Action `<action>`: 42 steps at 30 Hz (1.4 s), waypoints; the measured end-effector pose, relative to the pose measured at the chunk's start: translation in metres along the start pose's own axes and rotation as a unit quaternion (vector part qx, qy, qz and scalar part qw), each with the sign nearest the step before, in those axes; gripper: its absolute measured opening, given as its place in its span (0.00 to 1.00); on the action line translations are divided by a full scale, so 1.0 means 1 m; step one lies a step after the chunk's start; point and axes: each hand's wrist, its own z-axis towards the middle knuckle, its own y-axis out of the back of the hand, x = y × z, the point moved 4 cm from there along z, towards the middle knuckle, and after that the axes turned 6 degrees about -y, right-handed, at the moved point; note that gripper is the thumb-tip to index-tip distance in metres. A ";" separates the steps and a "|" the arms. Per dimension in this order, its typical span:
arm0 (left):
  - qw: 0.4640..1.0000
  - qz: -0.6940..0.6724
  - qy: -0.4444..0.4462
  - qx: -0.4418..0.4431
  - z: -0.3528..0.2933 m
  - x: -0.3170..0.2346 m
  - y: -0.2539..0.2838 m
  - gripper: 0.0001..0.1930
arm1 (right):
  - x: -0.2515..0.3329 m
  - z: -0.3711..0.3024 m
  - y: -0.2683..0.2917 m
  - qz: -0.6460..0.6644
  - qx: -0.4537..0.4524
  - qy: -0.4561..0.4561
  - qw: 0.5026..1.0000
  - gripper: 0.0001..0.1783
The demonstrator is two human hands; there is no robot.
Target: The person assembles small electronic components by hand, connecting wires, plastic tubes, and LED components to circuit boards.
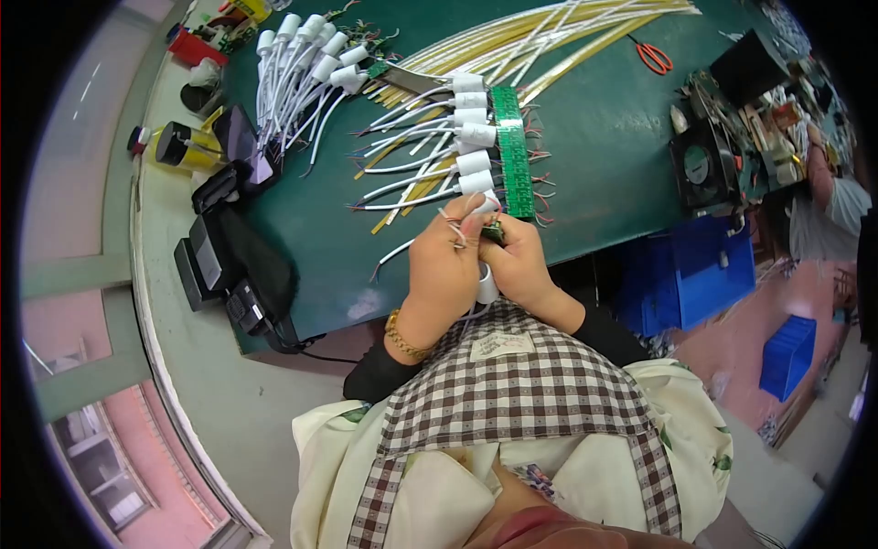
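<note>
Close to my body, my hands meet at the table's near edge. My left hand (pixel 444 265) pinches thin white wires (pixel 455 229) between thumb and fingers. A small green circuit board (pixel 494 231) is gripped in the fingers of my right hand (pixel 521 265), right beside the wires. Below the hands shows a white cylindrical cap (pixel 487 285), partly covered by them. Just beyond lies a row of white cylindrical caps with cables (pixel 474 135), their bare wire ends pointing left. Against the row's right side is a long green circuit board panel (pixel 510 151) with thin red wires along its edge.
More white caps with cables (pixel 306 55) are heaped at the far left of the green table (pixel 594 174). Long yellow-and-white strips (pixel 512 41) and red-handled scissors (pixel 653 59) lie at the back. A black fan (pixel 700 165), blue crates (pixel 686 274) and another person's arm (pixel 820 169) are at right.
</note>
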 end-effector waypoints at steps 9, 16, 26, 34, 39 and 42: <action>0.992 0.092 -0.019 0.080 0.023 0.007 -0.004 0.32 | -0.024 0.004 -0.001 0.293 -0.007 -0.095 0.951 0.07; 0.959 -0.269 0.005 0.092 -0.014 0.010 -0.011 0.49 | -0.007 0.011 0.019 0.387 -0.028 -0.140 0.911 0.11; 0.968 0.132 0.024 0.214 0.035 -0.030 0.065 0.11 | -0.001 0.026 0.019 0.511 0.158 -0.069 0.842 0.36; 0.903 0.365 -0.194 -0.119 0.232 0.011 0.202 0.13 | -0.017 0.008 0.005 0.261 0.141 -0.175 0.939 0.13; 0.835 0.510 -0.193 -0.074 0.272 0.081 0.238 0.16 | -0.017 0.005 0.023 0.222 0.101 -0.149 0.958 0.10; 0.824 0.539 -0.157 -0.078 0.278 0.101 0.244 0.15 | -0.018 0.009 0.031 0.221 0.082 -0.146 0.961 0.09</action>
